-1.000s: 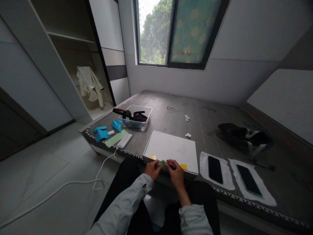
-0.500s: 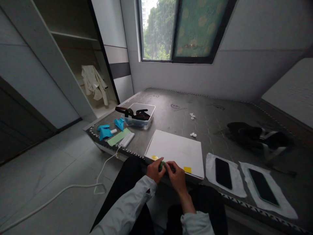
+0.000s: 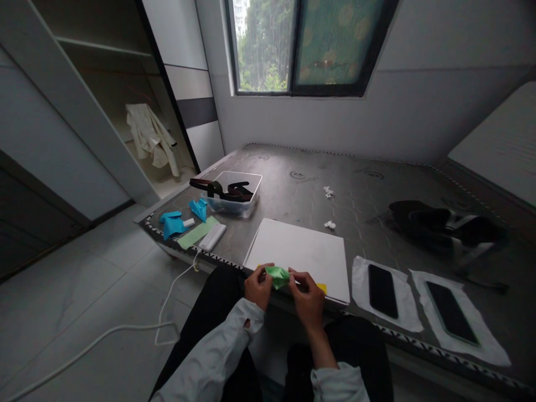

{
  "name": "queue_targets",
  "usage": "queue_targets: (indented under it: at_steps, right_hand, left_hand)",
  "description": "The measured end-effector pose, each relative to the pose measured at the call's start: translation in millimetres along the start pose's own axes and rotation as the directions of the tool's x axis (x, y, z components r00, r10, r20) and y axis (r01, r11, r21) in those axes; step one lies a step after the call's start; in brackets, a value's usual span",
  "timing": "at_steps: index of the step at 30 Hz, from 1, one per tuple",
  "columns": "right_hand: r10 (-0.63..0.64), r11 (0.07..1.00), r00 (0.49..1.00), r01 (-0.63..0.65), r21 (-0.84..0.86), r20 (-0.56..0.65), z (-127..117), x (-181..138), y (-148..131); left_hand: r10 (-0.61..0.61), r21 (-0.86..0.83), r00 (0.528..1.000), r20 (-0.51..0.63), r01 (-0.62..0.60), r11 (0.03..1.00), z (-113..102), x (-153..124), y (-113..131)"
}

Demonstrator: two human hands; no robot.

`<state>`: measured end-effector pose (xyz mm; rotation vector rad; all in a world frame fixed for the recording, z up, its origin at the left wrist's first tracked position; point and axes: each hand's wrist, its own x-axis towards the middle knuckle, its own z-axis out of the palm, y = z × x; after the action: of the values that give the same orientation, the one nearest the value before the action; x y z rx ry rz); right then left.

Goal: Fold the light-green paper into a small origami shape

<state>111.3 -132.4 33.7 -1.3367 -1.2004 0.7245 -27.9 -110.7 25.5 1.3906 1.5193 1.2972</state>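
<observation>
Between both hands a small crumpled piece of green paper (image 3: 277, 276) is stretched out above the near edge of a white flat box (image 3: 304, 249). My left hand (image 3: 258, 287) pinches its left end between thumb and finger. At its right end my right hand (image 3: 307, 296) pinches it the same way. A yellow sticker (image 3: 321, 288) shows on the box beside the right hand; another at the left is mostly covered by the left hand.
Left of the box are a clear plastic bin (image 3: 240, 207) with dark belts, a power strip (image 3: 213, 237), a green paper strip (image 3: 198, 232) and blue crumpled paper (image 3: 173, 224). Two phones (image 3: 382, 290) on white cloths and a dark bag (image 3: 446, 226) lie right.
My hands have moved slightly apart, and the green paper, bunched and mostly hidden before, is now spread wider between them. The view has shifted slightly.
</observation>
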Motion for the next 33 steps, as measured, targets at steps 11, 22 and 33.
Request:
queue_targets:
  at_steps: [11,22,33]
  right_hand:
    - [0.247,0.966,0.953,-0.229,0.116,-0.176,-6,20,17]
    - [0.042,0.965,0.997,-0.056,-0.257,-0.058,-10,19,20]
    - [-0.176,0.857,0.961,0.256,-0.446,0.213,-10,22,23]
  left_hand:
    - [-0.027,0.123,0.999,0.023,0.024,0.992,-4,27,-6]
    - [0.43,0.194,0.878,0.211,-0.469,0.862,-3,31,-26]
    - [0.41,0.314,0.846,0.342,-0.514,0.798,-1,26,-27]
